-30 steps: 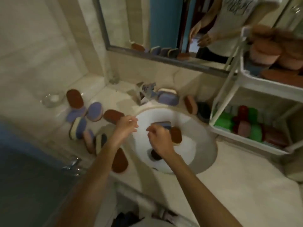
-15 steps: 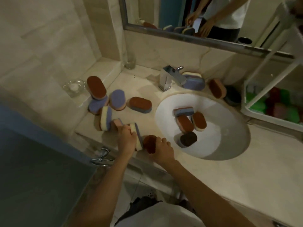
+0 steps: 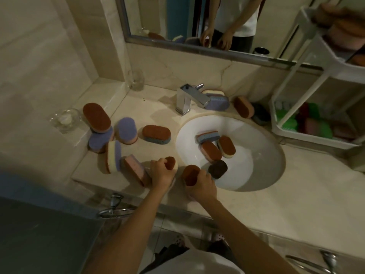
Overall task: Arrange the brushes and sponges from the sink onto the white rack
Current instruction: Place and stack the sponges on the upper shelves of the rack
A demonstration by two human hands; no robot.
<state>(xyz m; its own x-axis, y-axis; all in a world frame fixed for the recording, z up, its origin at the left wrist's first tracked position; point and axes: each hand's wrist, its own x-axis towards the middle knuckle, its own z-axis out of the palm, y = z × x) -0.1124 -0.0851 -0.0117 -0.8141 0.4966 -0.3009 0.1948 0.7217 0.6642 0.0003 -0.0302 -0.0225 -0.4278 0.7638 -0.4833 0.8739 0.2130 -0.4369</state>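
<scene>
My left hand (image 3: 162,173) grips a brown-topped cream sponge (image 3: 171,163) on the counter's front edge, left of the sink (image 3: 262,155). Beside it, my right hand (image 3: 203,186) holds a brown sponge (image 3: 190,176) at the basin's near rim. Inside the white basin lie a blue sponge (image 3: 207,136), two brown-topped sponges (image 3: 211,150) (image 3: 227,146) and a dark one (image 3: 217,169). The white rack (image 3: 292,133) stands at the right, with green and red sponges on its lower shelf and pinkish ones on the upper shelf.
Several more sponges stand or lie on the counter to the left (image 3: 118,141) and behind the faucet (image 3: 190,99). A glass (image 3: 135,80) and a small glass dish (image 3: 66,118) sit at the back left. A mirror hangs above; towel rings hang below the counter edge.
My left hand has taken hold of the brown-topped cream sponge, and my right hand has closed over the brown sponge beside the basin. The view has tilted slightly; sponges in the sink are unmoved.
</scene>
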